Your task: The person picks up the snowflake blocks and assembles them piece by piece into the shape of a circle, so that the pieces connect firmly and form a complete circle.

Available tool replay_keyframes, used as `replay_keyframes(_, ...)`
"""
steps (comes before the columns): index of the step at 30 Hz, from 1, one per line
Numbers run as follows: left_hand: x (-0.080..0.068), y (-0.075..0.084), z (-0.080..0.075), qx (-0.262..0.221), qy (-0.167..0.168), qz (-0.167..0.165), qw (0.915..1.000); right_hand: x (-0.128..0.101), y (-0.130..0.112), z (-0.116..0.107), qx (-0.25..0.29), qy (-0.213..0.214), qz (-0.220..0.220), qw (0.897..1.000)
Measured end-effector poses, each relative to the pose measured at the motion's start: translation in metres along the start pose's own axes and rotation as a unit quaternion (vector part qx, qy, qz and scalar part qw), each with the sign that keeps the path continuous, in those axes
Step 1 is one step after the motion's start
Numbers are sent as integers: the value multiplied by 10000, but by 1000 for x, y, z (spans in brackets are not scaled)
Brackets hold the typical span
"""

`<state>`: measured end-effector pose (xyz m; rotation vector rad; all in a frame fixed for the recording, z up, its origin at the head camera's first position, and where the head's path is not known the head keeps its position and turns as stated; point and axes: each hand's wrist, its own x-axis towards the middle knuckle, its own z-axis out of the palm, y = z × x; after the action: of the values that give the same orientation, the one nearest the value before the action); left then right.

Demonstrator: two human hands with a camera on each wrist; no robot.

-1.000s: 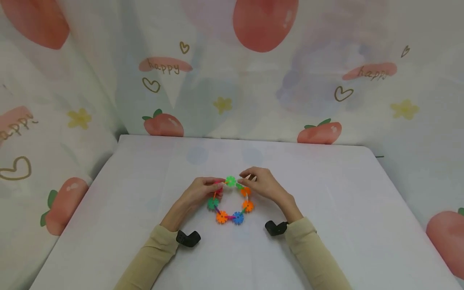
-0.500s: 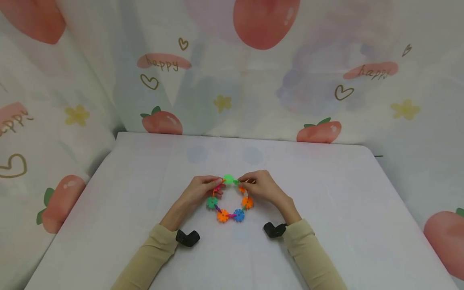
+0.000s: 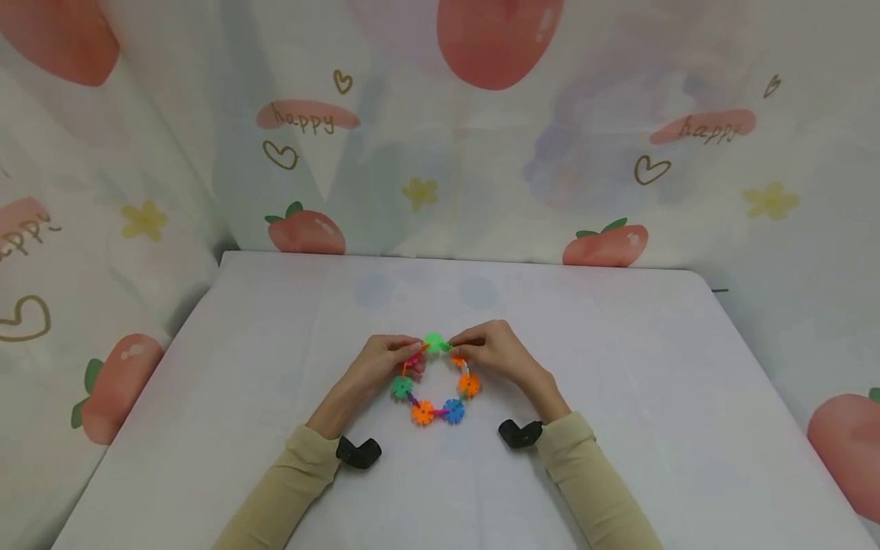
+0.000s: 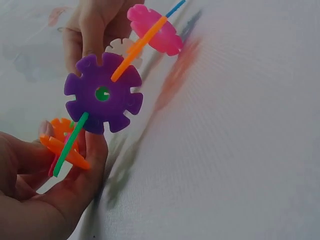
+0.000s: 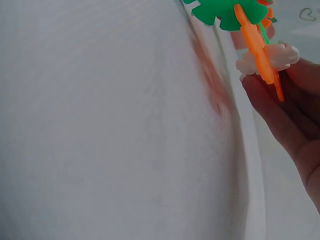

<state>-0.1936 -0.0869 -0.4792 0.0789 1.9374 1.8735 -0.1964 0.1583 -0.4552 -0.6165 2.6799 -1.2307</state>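
Observation:
A ring of interlocked plastic snowflake discs [image 3: 435, 380] lies on the white table [image 3: 619, 397] between both hands. My left hand [image 3: 385, 359] pinches the ring's upper left side, its fingers [image 4: 75, 165] around an orange disc [image 4: 62, 147] beside a purple disc [image 4: 102, 94] and a pink disc [image 4: 152, 30]. My right hand [image 3: 491, 353] pinches the upper right side, holding a white disc [image 5: 272, 57] and an orange disc [image 5: 257, 42] below a green disc [image 5: 225, 10]. A light green disc [image 3: 435, 341] sits at the top between the fingertips.
Black wrist camera mounts [image 3: 357, 452] [image 3: 519, 433] sit at both beige sleeves. A peach-print curtain [image 3: 481, 137] closes off the back and left of the table. The table's far edge [image 3: 461, 261] runs just below it.
The right hand's fingers have closed down onto the ring's upper right side; a second ago they were partly lifted. The left hand keeps its hold.

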Motion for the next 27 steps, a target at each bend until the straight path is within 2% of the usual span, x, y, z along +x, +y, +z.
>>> replay_keyframes(7,-1,0,2,316,5,3,9995,-1,0,3,313,-37,136,9994)
replay_keyframes(13,2,3,8,347,-110,96,9993,-3,2,1,-40,227,354,9991)
replay_keyframes(15,5,7,11,546,-71,164,9983,-2,4,-2,-119,323,497,9982)
replay_keyframes(18,11,16,13,1266,60,237,9917,0,6,-7,-163,383,623,9972)
replay_keyframes(22,13,23,14,2230,248,257,9742,4,10,-15,-219,326,681,9969)
replay_keyframes(24,12,25,14,2443,297,227,9690,5,12,-17,-228,306,737,9965)
replay_keyframes(27,12,27,15,2524,301,164,9670,5,16,-19,-184,276,820,9961)
